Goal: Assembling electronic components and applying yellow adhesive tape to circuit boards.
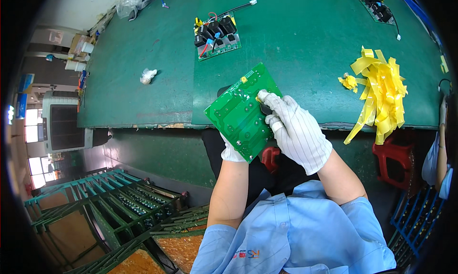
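Observation:
A green circuit board is tilted over the front edge of the table, its solder side up, with a small yellow tape piece near its far edge. My left hand, in a white glove, grips the board from below; its fingers are hidden under it. On the board's right side lies my gloved right hand, fingers bent and pressed together at the surface. A bit of yellow shows at its fingertips and something dark under them; I cannot make out what they hold.
On the green table a board with black capacitors lies ahead, and another populated board far right. Yellow tape strips are heaped at right, a white crumpled scrap at left. Racks stand lower left, a red stool right.

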Demonstrator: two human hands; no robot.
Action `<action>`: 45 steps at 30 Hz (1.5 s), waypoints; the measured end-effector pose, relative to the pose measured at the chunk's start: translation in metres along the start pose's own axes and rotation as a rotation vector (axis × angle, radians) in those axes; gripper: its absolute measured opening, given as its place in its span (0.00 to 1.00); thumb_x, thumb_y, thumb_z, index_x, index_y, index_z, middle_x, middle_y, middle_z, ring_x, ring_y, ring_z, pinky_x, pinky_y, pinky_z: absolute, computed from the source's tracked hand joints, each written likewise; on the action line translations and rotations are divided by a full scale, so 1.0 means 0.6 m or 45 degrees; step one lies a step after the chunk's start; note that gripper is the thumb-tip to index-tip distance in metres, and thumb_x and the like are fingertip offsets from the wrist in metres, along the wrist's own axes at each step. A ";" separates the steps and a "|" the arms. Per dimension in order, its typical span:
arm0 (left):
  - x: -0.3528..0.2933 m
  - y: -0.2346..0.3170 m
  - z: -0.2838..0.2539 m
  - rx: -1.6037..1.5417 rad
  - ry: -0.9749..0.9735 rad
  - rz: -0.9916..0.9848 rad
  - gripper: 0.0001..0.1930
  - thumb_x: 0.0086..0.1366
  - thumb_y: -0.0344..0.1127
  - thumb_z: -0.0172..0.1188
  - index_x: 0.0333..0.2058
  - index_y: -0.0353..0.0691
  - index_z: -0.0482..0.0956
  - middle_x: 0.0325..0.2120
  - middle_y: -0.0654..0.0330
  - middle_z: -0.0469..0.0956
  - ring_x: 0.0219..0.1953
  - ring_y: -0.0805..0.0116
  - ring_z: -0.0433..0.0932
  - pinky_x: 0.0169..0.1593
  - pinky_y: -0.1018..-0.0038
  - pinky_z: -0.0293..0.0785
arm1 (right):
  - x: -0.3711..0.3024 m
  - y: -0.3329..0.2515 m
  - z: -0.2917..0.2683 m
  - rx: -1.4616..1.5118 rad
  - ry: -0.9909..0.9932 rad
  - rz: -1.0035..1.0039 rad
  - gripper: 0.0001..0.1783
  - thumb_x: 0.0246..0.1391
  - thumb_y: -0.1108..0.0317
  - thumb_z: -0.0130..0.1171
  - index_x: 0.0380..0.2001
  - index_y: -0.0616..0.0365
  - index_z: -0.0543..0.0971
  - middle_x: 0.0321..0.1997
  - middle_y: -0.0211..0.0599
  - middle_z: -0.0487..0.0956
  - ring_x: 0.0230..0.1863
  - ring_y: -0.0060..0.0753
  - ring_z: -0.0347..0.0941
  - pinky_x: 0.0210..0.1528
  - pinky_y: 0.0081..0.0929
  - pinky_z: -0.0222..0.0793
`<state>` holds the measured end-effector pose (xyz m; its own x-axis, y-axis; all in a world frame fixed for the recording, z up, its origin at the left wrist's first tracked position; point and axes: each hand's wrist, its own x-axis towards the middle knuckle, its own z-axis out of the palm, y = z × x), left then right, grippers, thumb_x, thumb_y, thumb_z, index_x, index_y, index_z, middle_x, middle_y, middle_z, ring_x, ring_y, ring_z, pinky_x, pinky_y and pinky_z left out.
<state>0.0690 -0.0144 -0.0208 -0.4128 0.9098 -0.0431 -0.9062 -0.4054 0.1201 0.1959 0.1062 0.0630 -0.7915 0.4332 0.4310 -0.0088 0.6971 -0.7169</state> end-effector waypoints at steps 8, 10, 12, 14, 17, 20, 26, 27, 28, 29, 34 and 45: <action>0.000 -0.007 0.012 0.047 -0.040 0.006 0.32 0.70 0.58 0.42 0.61 0.39 0.68 0.54 0.47 0.74 0.49 0.51 0.79 0.48 0.57 0.80 | -0.006 -0.003 0.011 0.025 0.042 0.068 0.27 0.57 0.77 0.54 0.61 0.54 0.70 0.37 0.44 0.75 0.32 0.44 0.76 0.34 0.38 0.73; 0.002 -0.009 0.019 0.486 0.192 0.160 0.19 0.71 0.43 0.54 0.55 0.38 0.72 0.46 0.55 0.78 0.41 0.66 0.81 0.41 0.74 0.82 | -0.004 -0.003 0.013 0.067 0.020 0.091 0.27 0.57 0.78 0.54 0.60 0.54 0.70 0.39 0.44 0.76 0.32 0.44 0.77 0.34 0.37 0.73; 0.006 -0.003 0.006 0.472 0.156 0.145 0.20 0.71 0.43 0.54 0.55 0.38 0.72 0.47 0.55 0.77 0.44 0.66 0.80 0.45 0.73 0.81 | -0.002 -0.006 0.013 0.109 -0.001 0.111 0.26 0.57 0.79 0.53 0.60 0.55 0.70 0.40 0.44 0.77 0.33 0.43 0.77 0.35 0.36 0.74; 0.007 0.001 -0.003 0.460 0.118 0.133 0.21 0.71 0.43 0.54 0.56 0.38 0.72 0.49 0.55 0.77 0.47 0.65 0.79 0.48 0.72 0.80 | 0.000 -0.011 0.011 0.049 0.001 0.106 0.26 0.57 0.79 0.53 0.59 0.55 0.70 0.43 0.45 0.77 0.34 0.42 0.77 0.37 0.35 0.74; 0.009 -0.003 -0.009 0.519 0.191 0.084 0.22 0.71 0.45 0.53 0.57 0.38 0.71 0.52 0.54 0.75 0.51 0.64 0.77 0.54 0.69 0.77 | -0.002 -0.008 0.008 0.076 -0.041 0.154 0.26 0.57 0.79 0.53 0.59 0.56 0.70 0.47 0.47 0.78 0.36 0.44 0.78 0.40 0.35 0.75; 0.005 -0.003 -0.010 0.420 0.190 0.050 0.23 0.72 0.46 0.51 0.58 0.39 0.71 0.54 0.54 0.74 0.53 0.63 0.76 0.57 0.68 0.76 | -0.007 -0.003 0.004 0.116 -0.025 0.097 0.26 0.57 0.80 0.53 0.60 0.58 0.70 0.50 0.49 0.77 0.39 0.46 0.78 0.44 0.35 0.75; 0.005 -0.003 -0.022 0.291 0.211 0.056 0.34 0.71 0.61 0.40 0.63 0.40 0.67 0.55 0.48 0.74 0.50 0.53 0.79 0.48 0.59 0.81 | -0.003 -0.008 0.002 0.165 -0.102 0.200 0.25 0.58 0.78 0.53 0.60 0.59 0.70 0.53 0.50 0.76 0.41 0.45 0.78 0.46 0.35 0.74; 0.002 -0.003 -0.022 0.242 0.216 0.051 0.34 0.71 0.61 0.40 0.63 0.40 0.66 0.55 0.48 0.74 0.49 0.53 0.79 0.48 0.59 0.81 | -0.003 -0.008 0.003 0.164 -0.102 0.200 0.25 0.58 0.78 0.53 0.60 0.59 0.70 0.53 0.50 0.76 0.41 0.45 0.78 0.46 0.35 0.74; 0.001 -0.003 -0.022 0.193 0.220 0.045 0.34 0.71 0.61 0.41 0.63 0.40 0.66 0.55 0.49 0.74 0.49 0.53 0.80 0.48 0.59 0.81 | -0.004 -0.007 0.003 0.160 -0.085 0.187 0.25 0.59 0.78 0.52 0.60 0.60 0.70 0.53 0.51 0.76 0.40 0.44 0.77 0.47 0.35 0.74; 0.000 -0.004 -0.023 0.193 0.220 0.045 0.34 0.71 0.61 0.41 0.63 0.40 0.66 0.55 0.49 0.74 0.49 0.53 0.80 0.48 0.59 0.81 | -0.004 -0.006 0.002 0.155 -0.068 0.175 0.25 0.59 0.78 0.52 0.61 0.60 0.70 0.53 0.51 0.76 0.40 0.44 0.77 0.47 0.35 0.74; -0.001 -0.002 -0.038 0.145 0.109 0.052 0.34 0.71 0.61 0.41 0.64 0.40 0.66 0.55 0.49 0.74 0.49 0.53 0.80 0.48 0.59 0.82 | -0.003 -0.005 0.000 0.229 -0.073 0.199 0.25 0.57 0.76 0.55 0.59 0.58 0.70 0.47 0.50 0.78 0.39 0.49 0.79 0.41 0.38 0.76; 0.004 -0.002 -0.036 0.189 0.227 0.090 0.33 0.72 0.60 0.40 0.62 0.39 0.68 0.53 0.48 0.76 0.47 0.53 0.81 0.46 0.59 0.82 | 0.005 -0.002 -0.001 0.283 -0.113 0.236 0.24 0.58 0.76 0.54 0.59 0.61 0.68 0.51 0.54 0.77 0.42 0.52 0.79 0.46 0.38 0.76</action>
<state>0.0670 -0.0134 -0.0425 -0.4964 0.8441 -0.2026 -0.8565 -0.4382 0.2726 0.1939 0.1068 0.0653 -0.8425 0.4827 0.2391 0.0150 0.4647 -0.8854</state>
